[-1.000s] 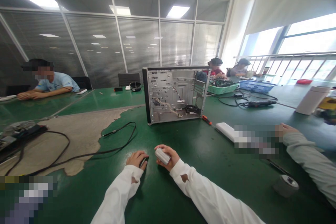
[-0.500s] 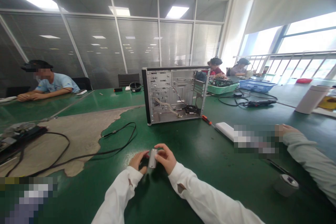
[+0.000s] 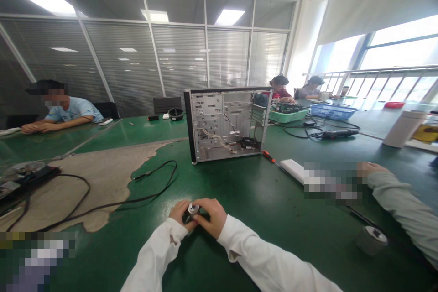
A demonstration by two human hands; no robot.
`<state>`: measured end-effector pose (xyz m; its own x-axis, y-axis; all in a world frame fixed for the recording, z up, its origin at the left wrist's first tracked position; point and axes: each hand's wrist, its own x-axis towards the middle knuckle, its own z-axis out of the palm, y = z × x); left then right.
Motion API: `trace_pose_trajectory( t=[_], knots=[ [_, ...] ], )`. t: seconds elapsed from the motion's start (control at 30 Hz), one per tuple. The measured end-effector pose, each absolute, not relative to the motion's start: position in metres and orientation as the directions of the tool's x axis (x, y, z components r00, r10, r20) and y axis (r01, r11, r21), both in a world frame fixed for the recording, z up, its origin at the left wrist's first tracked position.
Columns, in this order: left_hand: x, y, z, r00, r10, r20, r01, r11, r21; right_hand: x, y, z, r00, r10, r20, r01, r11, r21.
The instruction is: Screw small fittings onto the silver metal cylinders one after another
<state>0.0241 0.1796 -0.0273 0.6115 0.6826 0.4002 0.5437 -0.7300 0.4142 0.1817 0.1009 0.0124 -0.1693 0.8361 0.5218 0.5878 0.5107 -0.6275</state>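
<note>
A small grey metal cylinder stands nearly upright between my hands, its round top end facing up with a dark spot on it. My left hand is closed on its left side. From the right, my right hand curls its thumb and fingers around it. The cylinder's lower part is partly hidden by my fingers. Beyond my hands, an open computer case stands on the green table, with loose wires and a black fan inside.
An orange-handled screwdriver lies right of the case. A larger metal cylinder stands near a co-worker's sleeve. Black cable runs across the left. Green and blue baskets and a white bottle stand farther right.
The cylinder has turned from tilted, with its side showing, to standing with its round end up. My right hand has come lower and closer around it.
</note>
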Motion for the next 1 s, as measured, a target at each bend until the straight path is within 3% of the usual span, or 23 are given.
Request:
trace_pose_trajectory(
  t=[0.17,0.43,0.6,0.7,1.0],
  knots=[
    [0.024,0.180,-0.027,0.619,0.695,0.366,0.540,-0.715,0.444,0.180,0.102,0.006,-0.119,0.853,0.509,0.542,0.485,-0.686],
    [0.025,0.174,-0.022,0.542,0.782,0.306,0.423,-0.569,0.705,0.180,0.106,0.001,-0.076,0.856,0.511,0.516,0.472,-0.715],
    [0.024,0.176,-0.021,0.582,0.767,0.270,0.355,-0.538,0.764,0.180,0.106,0.002,-0.091,0.849,0.520,0.508,0.489,-0.709],
    [0.025,0.175,-0.021,0.596,0.743,0.305,0.332,-0.574,0.749,0.180,0.107,0.001,-0.088,0.843,0.531,0.509,0.496,-0.704],
    [0.027,0.176,-0.024,0.594,0.743,0.308,0.529,-0.649,0.546,0.181,0.108,0.000,-0.075,0.865,0.495,0.556,0.449,-0.700]
  ],
)
